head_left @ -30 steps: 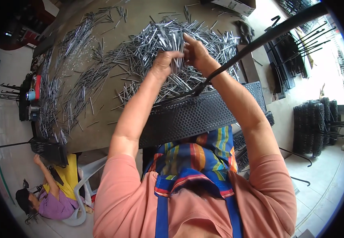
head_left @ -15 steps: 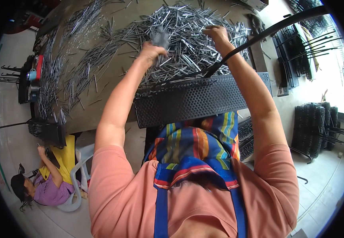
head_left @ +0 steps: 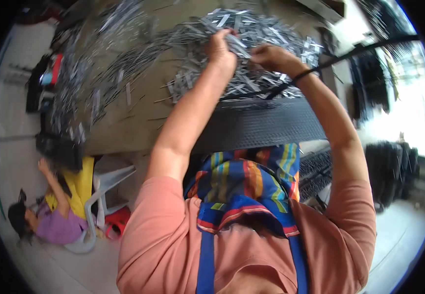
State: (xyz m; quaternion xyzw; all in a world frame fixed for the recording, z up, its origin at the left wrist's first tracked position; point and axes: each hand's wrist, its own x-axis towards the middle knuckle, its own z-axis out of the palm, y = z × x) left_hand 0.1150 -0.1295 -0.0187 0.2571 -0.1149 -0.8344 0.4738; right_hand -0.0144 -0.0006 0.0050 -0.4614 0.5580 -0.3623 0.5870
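Thin silvery metal rods [head_left: 291, 36] lie heaped over the far middle of the table, blurred by motion. My left hand [head_left: 221, 53] is above the heap, its fingers curled round a small bundle of these rods that slants toward my right hand. Close beside it on the right, my right hand [head_left: 275, 59] has its fingers bent together near the bundle's end. Whatever is between those fingertips is too smeared to make out. A black perforated panel [head_left: 261, 125] lies along the near table edge, below both forearms.
More rods spread across the table [head_left: 139, 117] to the left. A black cable-like bar [head_left: 364, 51] crosses over my right wrist. At the lower left a person in purple [head_left: 63, 220] sits on a grey chair [head_left: 91, 223]. Dark racks [head_left: 391, 171] stand on the right.
My left hand has moved right with the grey bundle, and my right hand has come slightly lower, so the two are now close together. The whole view has shifted a little.
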